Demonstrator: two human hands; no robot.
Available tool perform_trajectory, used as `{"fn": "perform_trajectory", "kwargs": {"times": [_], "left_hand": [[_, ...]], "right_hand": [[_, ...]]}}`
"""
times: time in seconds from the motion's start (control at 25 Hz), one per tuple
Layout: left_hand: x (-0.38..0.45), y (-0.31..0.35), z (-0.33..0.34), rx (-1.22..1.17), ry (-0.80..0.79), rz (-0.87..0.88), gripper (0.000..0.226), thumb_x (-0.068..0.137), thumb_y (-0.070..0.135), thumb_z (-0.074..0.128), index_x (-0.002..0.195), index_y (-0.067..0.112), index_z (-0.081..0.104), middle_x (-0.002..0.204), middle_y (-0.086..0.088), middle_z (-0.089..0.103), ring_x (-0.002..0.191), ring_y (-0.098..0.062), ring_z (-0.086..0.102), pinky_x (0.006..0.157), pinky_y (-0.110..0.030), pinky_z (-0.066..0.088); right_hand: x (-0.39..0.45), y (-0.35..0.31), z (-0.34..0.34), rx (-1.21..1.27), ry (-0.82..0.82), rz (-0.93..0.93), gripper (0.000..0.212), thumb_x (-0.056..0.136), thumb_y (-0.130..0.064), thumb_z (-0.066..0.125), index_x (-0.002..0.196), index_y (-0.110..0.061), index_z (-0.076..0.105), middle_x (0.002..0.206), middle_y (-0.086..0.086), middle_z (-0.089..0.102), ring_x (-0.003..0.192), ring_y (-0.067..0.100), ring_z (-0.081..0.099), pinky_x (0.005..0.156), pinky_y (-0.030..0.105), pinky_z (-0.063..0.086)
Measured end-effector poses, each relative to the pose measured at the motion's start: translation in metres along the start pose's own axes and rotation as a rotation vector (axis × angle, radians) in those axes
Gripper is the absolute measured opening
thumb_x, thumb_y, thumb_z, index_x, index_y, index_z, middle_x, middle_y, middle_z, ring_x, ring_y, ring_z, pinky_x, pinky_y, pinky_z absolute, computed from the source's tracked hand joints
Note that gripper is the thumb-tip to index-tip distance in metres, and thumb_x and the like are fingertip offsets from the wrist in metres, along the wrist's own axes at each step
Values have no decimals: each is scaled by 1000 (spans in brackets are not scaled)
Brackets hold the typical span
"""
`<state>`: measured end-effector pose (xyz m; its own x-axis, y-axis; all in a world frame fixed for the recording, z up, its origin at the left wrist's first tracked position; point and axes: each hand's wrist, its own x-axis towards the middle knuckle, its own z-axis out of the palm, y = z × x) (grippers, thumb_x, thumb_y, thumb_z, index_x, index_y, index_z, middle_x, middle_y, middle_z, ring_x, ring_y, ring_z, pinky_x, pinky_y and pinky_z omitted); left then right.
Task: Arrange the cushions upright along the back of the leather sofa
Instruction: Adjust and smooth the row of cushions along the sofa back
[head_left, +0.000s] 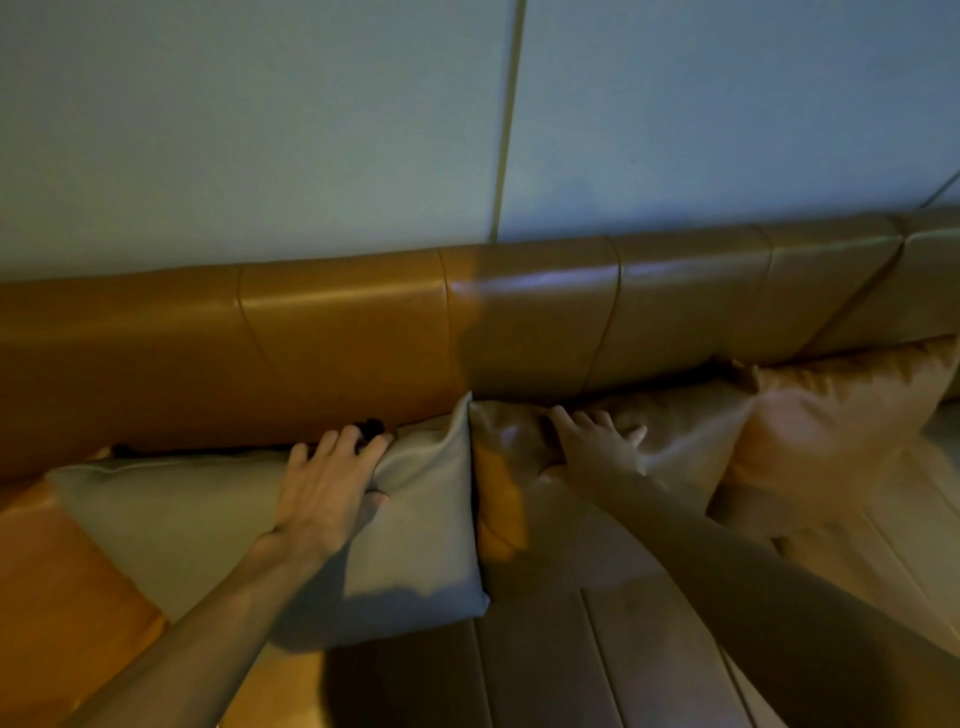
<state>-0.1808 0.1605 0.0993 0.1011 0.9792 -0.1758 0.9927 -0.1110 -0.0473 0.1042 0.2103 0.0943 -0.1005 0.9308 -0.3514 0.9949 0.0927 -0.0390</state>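
A tan leather sofa stretches across the view, its backrest (337, 332) against the wall. A grey cushion (171, 519) leans on the backrest at the left; my left hand (327, 488) grips its top right edge, fingers curled over the fabric. Beside it stands an orange-brown cushion (504, 499), and my right hand (597, 447) lies flat on its top with fingers spread. A third orange cushion (841, 415) leans on the backrest at the right. A small dark thing (371, 428) shows behind the grey cushion's top edge.
The ribbed sofa seat (561, 665) runs along the bottom. Behind the sofa is a pale panelled wall (260, 130) with a vertical seam (509, 119). A second backrest section (930, 280) begins at the far right.
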Motion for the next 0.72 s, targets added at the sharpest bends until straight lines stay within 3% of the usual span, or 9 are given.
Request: {"fn": "perform_trajectory", "kwargs": {"times": [0.2, 0.32, 0.44, 0.56, 0.64, 0.72], "left_hand": [[-4, -11, -9, 48, 38, -10, 60, 94, 43, 52, 147, 35, 24, 131, -2, 42, 122, -25, 41, 92, -39, 34], [2, -9, -3, 32, 28, 2, 61, 92, 42, 55, 146, 33, 26, 130, -3, 43, 121, -26, 42, 92, -41, 34], [16, -8, 1, -4, -22, 11, 80, 84, 55, 61, 149, 31, 21, 138, -5, 39, 128, -28, 37, 97, -44, 35], [29, -19, -2, -1, -175, 41, 110, 66, 79, 61, 151, 33, 9, 148, -3, 33, 136, -27, 27, 102, -45, 29], [34, -27, -5, 10, -297, 57, 125, 55, 85, 62, 151, 37, -3, 151, 0, 30, 140, -26, 22, 103, -49, 25], [36, -27, -4, -42, -349, 53, 126, 59, 76, 69, 149, 41, -12, 150, 1, 28, 140, -26, 23, 103, -54, 26]], "right_hand": [[7, 1, -4, -49, 31, -48, 73, 82, -51, 69, 138, -28, 28, 136, 3, 50, 134, 30, 35, 102, 79, 20], [11, 7, -17, -111, -45, -76, 92, 75, -56, 72, 145, -26, 21, 139, 3, 48, 135, 30, 35, 104, 76, 17], [14, 11, -22, -256, -113, -196, 104, 69, -69, 68, 152, -30, 20, 145, 8, 38, 135, 31, 29, 110, 59, 23], [17, 18, -21, -168, -222, -207, 100, 67, -68, 70, 148, -30, 25, 157, 6, 23, 145, 35, 16, 111, 63, 17], [16, 15, -23, -133, -298, -196, 97, 70, -66, 68, 147, -29, 22, 152, 2, 38, 141, 34, 31, 110, 64, 20], [18, 14, -26, -119, -336, -196, 95, 74, -65, 66, 149, -31, 18, 140, 3, 53, 129, 32, 47, 106, 58, 27]]}}
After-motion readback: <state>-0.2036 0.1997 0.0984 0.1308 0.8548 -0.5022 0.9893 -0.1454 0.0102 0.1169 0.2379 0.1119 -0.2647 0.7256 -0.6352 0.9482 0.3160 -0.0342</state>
